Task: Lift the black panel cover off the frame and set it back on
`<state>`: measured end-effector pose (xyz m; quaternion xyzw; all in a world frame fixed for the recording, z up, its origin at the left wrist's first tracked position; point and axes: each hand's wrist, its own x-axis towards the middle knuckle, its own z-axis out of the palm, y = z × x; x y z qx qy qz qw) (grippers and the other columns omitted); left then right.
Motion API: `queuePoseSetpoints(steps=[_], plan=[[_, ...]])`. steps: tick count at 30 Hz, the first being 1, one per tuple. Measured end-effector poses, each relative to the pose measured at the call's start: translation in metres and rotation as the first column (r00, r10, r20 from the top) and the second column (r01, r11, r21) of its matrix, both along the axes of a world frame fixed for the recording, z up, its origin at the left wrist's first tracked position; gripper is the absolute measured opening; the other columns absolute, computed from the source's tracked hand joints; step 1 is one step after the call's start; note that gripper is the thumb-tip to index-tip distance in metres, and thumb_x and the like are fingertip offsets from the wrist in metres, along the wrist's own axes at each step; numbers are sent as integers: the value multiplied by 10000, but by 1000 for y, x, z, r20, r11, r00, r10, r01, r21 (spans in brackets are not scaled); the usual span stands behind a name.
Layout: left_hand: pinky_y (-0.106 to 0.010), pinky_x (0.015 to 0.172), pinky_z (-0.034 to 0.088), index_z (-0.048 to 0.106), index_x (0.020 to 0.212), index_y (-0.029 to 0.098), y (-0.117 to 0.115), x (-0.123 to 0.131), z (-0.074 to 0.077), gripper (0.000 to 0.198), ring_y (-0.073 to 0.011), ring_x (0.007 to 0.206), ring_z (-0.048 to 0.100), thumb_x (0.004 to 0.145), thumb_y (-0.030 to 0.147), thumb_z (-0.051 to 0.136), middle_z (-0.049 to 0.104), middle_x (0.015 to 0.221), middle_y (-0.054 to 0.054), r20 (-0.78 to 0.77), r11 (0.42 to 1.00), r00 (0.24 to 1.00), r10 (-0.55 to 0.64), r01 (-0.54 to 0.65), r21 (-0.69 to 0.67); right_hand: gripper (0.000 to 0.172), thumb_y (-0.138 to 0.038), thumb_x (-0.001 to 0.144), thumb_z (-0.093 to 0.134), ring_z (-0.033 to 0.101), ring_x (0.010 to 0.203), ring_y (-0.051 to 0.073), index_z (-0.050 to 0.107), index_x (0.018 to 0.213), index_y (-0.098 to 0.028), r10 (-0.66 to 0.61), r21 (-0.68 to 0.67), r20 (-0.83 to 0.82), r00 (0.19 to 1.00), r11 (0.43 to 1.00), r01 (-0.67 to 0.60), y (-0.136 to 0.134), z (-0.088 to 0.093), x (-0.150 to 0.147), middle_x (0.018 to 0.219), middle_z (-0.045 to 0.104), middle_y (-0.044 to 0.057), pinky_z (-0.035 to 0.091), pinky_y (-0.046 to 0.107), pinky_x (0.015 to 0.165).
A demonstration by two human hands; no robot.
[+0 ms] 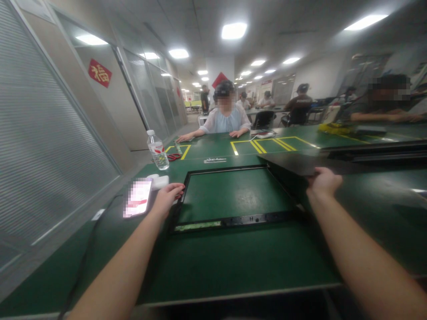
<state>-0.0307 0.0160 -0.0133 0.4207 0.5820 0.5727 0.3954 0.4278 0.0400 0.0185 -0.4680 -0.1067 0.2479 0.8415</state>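
A black rectangular frame [253, 219] lies on the green table, its middle open so the tabletop shows through. Along its near side runs a green strip at the left. My left hand [167, 198] grips the frame's left side, fingers closed on the edge. A thin dark flat panel [300, 164] is tilted over the frame's right side. My right hand [323, 181] is closed on the panel's near edge; its fingertips are partly hidden beneath it. Close to my left hand lie a phone [140, 195] with a lit screen and a white case [160, 181].
On the left stands a water bottle [157, 151], with red scissors [174, 157] behind it. A small pale strip [215, 160] lies beyond the frame. Yellow tape marks the table [233, 266]. A person [227, 118] sits opposite. Long black parts [383, 153] lie at right.
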Motion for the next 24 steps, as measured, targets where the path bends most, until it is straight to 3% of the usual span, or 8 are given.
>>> queuePoseSetpoints(steps=[13,24], plan=[[-280,638,508,756,734,185,4,-3,-5,363,-196,722,659,472,413,860,757,804,-83,-95,1000,995,-6,8,26,419,54,630,515,628,817,124,419,921,-232,-111,-68,-161,981,993,101,2,3,7,883,564,-44,585,239,653],[-282,657,501,769,723,186,2,-2,-4,349,-190,718,640,466,405,858,741,763,-70,-93,999,995,-20,22,25,296,22,670,502,632,770,134,453,835,-218,-68,-121,-231,970,992,41,14,-19,30,899,600,-5,539,241,576]])
